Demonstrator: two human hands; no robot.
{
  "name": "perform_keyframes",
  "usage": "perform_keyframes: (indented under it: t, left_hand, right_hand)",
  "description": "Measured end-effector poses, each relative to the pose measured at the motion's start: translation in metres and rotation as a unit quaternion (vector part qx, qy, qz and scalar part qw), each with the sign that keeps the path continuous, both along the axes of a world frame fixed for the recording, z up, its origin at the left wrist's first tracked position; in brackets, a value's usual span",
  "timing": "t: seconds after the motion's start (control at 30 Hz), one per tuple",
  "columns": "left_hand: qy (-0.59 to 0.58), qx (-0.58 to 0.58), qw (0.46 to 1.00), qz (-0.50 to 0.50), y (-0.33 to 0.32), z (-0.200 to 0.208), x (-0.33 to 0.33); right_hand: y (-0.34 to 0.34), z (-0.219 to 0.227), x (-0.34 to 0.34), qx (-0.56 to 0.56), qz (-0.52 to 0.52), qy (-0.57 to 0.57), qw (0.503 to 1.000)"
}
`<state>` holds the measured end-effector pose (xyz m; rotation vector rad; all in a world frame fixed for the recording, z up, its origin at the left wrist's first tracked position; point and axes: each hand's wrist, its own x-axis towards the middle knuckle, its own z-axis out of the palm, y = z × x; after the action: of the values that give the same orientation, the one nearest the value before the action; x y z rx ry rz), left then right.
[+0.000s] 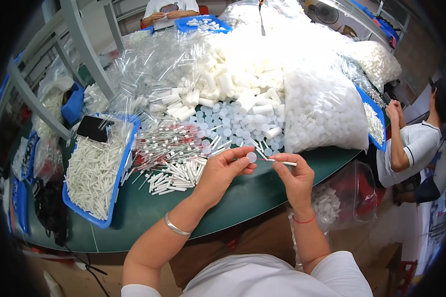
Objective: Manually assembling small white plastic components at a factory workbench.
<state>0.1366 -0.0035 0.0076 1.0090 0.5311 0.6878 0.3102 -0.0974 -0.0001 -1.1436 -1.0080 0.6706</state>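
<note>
The little round disc [251,157] is cloudy white and see-through. It sits at the tips of the left fingers [242,163], flat side showing. The thin white stick [291,163] lies almost level, pinched in the right fingers [281,170], near the disc. One end points right, tipped slightly down.

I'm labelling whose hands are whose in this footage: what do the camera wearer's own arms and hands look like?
The left hand and right hand are gloveless. A silver bangle circles the left forearm; a thin red cord bracelet circles the right wrist. Short white sleeves leave both forearms bare.
</note>
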Motion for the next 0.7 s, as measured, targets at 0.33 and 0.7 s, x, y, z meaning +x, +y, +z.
perform_keyframes:
  t: [0.33, 0.7]
  left_hand:
    - [0.011, 0.017, 1.000, -0.011, -0.004, 0.000, 0.000]
    - [0.017, -0.025, 0.999, -0.039, -0.005, -0.003, -0.001]
  right_hand:
    - [-0.003, 0.001, 0.005, -0.029, 0.006, -0.001, 1.000]
    - [0.000, -0.005, -0.002, -0.022, 0.012, -0.143, 0.989]
